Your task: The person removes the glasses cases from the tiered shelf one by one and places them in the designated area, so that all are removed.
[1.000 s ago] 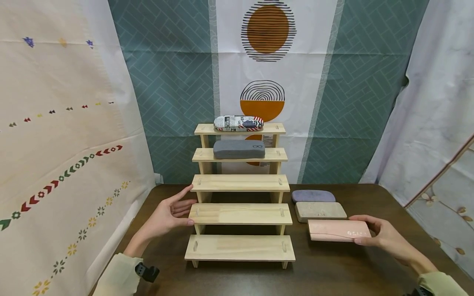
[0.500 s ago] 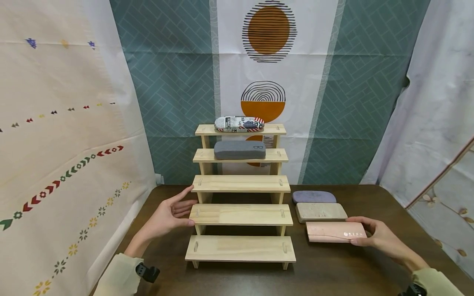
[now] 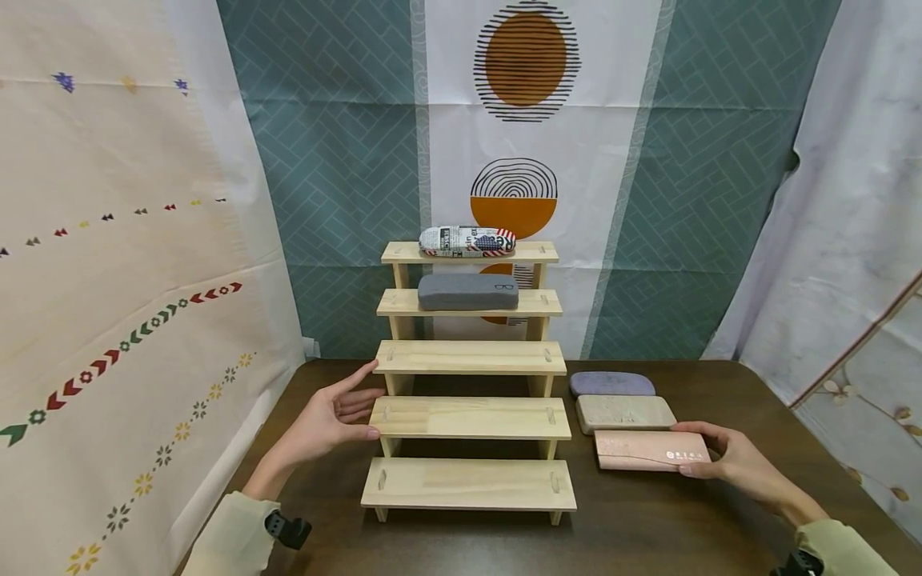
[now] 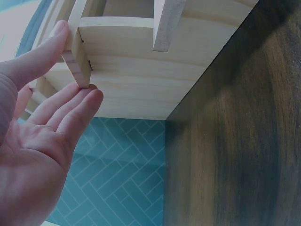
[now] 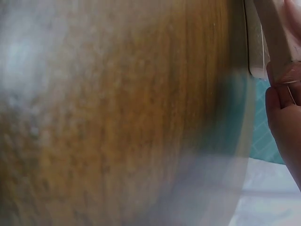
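A wooden step shelf (image 3: 471,416) stands mid-table. My left hand (image 3: 324,420) holds its left side; in the left wrist view the thumb and fingers (image 4: 70,117) lie on opposite edges of one step's end. My right hand (image 3: 735,460) grips the right end of a pink glasses case (image 3: 641,450) with pale lettering, thumb in front and fingers behind. In the right wrist view, that case (image 5: 275,42) and hand show only partly, at the edge. Behind the pink case lie a beige case (image 3: 625,414) and a purple case (image 3: 612,383).
On the top step sits a newsprint-patterned glasses case (image 3: 467,242). A grey glasses case (image 3: 467,292) rests on the step below it. The dark wooden table (image 3: 648,528) is bordered by a teal and white curtain (image 3: 346,176) behind and patterned cloths at both sides.
The pink case and my right hand have shifted slightly left, and the case's lettering shows more plainly. My left hand keeps its place on the step shelf.
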`<state>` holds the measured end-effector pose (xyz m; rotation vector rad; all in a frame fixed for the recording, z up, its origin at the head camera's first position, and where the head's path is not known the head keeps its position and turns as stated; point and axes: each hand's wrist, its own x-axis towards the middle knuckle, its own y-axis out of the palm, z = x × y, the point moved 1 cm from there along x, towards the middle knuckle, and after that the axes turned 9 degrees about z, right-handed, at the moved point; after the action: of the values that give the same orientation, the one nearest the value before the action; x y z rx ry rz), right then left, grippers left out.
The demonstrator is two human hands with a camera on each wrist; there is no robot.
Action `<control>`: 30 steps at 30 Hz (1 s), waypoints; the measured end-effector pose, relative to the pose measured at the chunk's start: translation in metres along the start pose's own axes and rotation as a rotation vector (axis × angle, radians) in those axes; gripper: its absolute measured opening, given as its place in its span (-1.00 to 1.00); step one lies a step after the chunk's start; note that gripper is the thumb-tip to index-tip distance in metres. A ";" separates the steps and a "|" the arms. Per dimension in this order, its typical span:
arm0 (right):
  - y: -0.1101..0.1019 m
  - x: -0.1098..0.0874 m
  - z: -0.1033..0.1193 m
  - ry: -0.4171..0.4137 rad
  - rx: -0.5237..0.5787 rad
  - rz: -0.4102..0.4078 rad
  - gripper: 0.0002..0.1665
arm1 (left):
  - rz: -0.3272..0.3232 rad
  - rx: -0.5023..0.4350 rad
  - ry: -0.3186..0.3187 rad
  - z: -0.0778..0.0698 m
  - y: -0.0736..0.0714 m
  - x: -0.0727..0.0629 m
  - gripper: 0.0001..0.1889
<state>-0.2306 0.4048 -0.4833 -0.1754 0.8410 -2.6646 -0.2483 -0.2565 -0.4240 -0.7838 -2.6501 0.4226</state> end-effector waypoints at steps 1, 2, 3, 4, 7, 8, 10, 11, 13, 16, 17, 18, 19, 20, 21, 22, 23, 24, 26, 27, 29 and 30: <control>0.000 0.000 -0.001 -0.002 -0.005 0.000 -0.27 | -0.001 0.001 0.000 0.000 0.000 0.000 0.13; 0.000 0.001 -0.001 -0.003 -0.010 0.000 -0.27 | -0.001 0.002 0.000 0.000 0.000 0.000 0.13; 0.000 0.001 -0.002 -0.005 -0.017 0.000 -0.27 | -0.001 0.003 0.001 0.000 0.000 0.000 0.13; 0.000 0.001 -0.003 -0.006 -0.022 0.000 -0.27 | -0.001 0.003 0.001 0.000 0.000 0.000 0.13; -0.001 0.003 -0.004 -0.014 -0.041 0.003 -0.27 | 0.000 0.002 0.004 0.000 0.000 0.000 0.13; -0.001 0.003 -0.004 -0.015 -0.049 0.004 -0.27 | 0.001 0.000 0.005 0.000 0.000 0.000 0.13; -0.001 0.004 -0.004 -0.017 -0.061 0.006 -0.26 | 0.001 -0.003 0.005 0.000 0.000 0.000 0.14; -0.001 0.004 -0.004 -0.018 -0.067 0.007 -0.26 | 0.001 -0.003 0.004 0.000 0.000 0.000 0.14; -0.001 0.004 -0.004 -0.022 -0.089 0.005 -0.26 | 0.001 -0.003 0.001 0.000 0.000 0.000 0.14; -0.001 0.003 -0.006 -0.036 -0.125 -0.007 -0.26 | 0.000 -0.003 -0.003 -0.001 0.000 0.000 0.14; -0.002 0.003 -0.006 -0.043 -0.136 -0.012 -0.26 | 0.001 -0.003 -0.002 -0.001 0.001 0.000 0.14; -0.002 0.003 -0.007 -0.050 -0.146 -0.017 -0.27 | 0.000 -0.002 -0.002 -0.001 0.001 0.000 0.14; -0.002 0.003 -0.007 -0.056 -0.151 -0.020 -0.28 | 0.001 -0.003 -0.001 -0.001 0.001 0.000 0.14; -0.002 0.003 -0.008 -0.063 -0.157 -0.022 -0.28 | 0.002 -0.005 0.000 -0.001 0.001 0.001 0.14; -0.002 0.002 -0.008 -0.068 -0.161 -0.023 -0.28 | 0.003 -0.006 0.000 -0.001 0.001 0.001 0.14; -0.002 0.002 -0.009 -0.073 -0.162 -0.021 -0.28 | 0.003 -0.006 0.001 -0.001 0.001 0.001 0.14; -0.002 0.002 -0.009 -0.077 -0.163 -0.020 -0.28 | 0.003 -0.007 0.002 -0.001 0.001 0.001 0.14; -0.002 0.003 -0.010 -0.081 -0.165 -0.021 -0.28 | 0.003 -0.009 0.003 0.000 0.001 0.001 0.14; -0.002 0.003 -0.010 -0.095 -0.184 -0.027 -0.28 | 0.002 -0.011 0.006 0.000 0.001 0.001 0.14; -0.001 0.004 -0.010 -0.101 -0.192 -0.030 -0.28 | 0.001 -0.009 0.006 0.000 0.001 0.001 0.14; 0.000 0.005 -0.011 -0.110 -0.212 -0.037 -0.28 | 0.000 -0.006 0.006 0.000 0.001 0.001 0.13; 0.000 0.005 -0.011 -0.108 -0.217 -0.041 -0.28 | -0.001 -0.003 0.006 0.000 0.001 0.000 0.13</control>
<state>-0.2379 0.4085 -0.4919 -0.3895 1.1002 -2.5693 -0.2482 -0.2556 -0.4240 -0.7840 -2.6462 0.4150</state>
